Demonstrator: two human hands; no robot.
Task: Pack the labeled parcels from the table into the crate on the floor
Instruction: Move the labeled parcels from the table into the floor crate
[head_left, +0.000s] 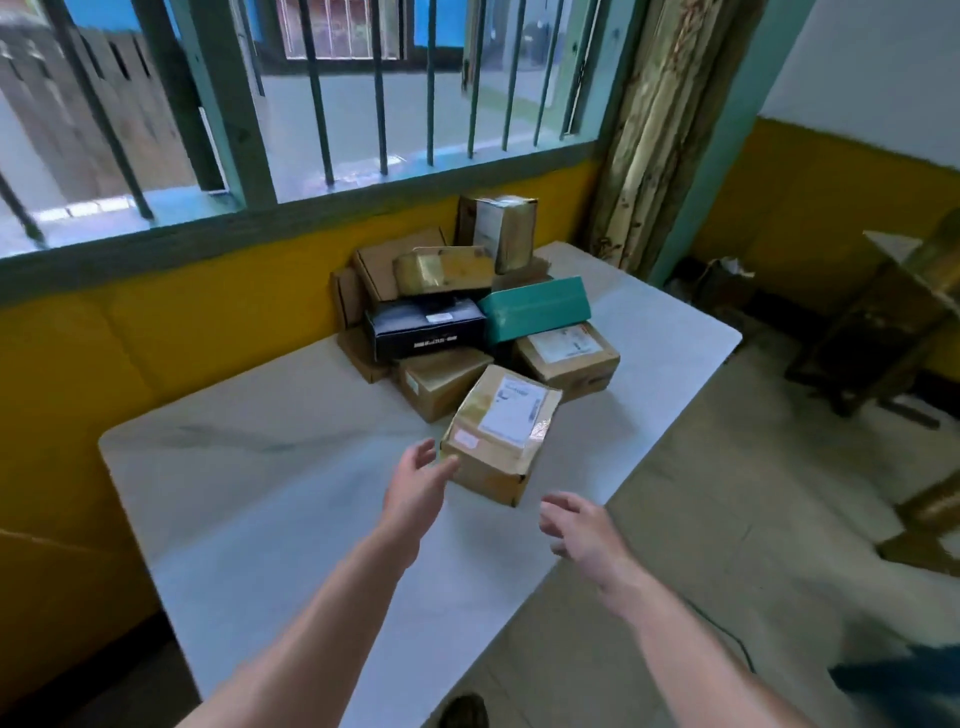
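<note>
Tabletop (270, 499): white, running from the near left to the far right, set against a yellow wall (156, 338) below a barred window (363, 104).

Parcels: all sit in a heap at the far end of the tabletop.
- The nearest parcel (501, 434) is brown cardboard with a white label on its top face, and it lies tilted at the near edge of the heap.
- Behind it lies a plain brown box (441, 382), with a labeled brown box (569, 358) to the right.
- A black box (426, 330) and a teal box (535, 309) rest above these.
- Farther back are flat cardboard boxes (384, 265), a tape-wrapped parcel (441, 267) and a tall box (506, 231) standing upright by the wall.

Left hand (418, 480): over the tabletop, grip wide, fingers straight and spread. The thumb tip is at the near-left edge of the nearest parcel; actual contact cannot be confirmed. It holds nothing.

Right hand (576, 525): near the tabletop's right edge, just near-right of the same parcel and apart from it. Grip wide, fingers loosely curved, holding nothing.

Surroundings: dark wooden furniture (893, 322) stands on the floor (727, 467) at the far right. A shoe (465, 712) shows at the bottom edge.
</note>
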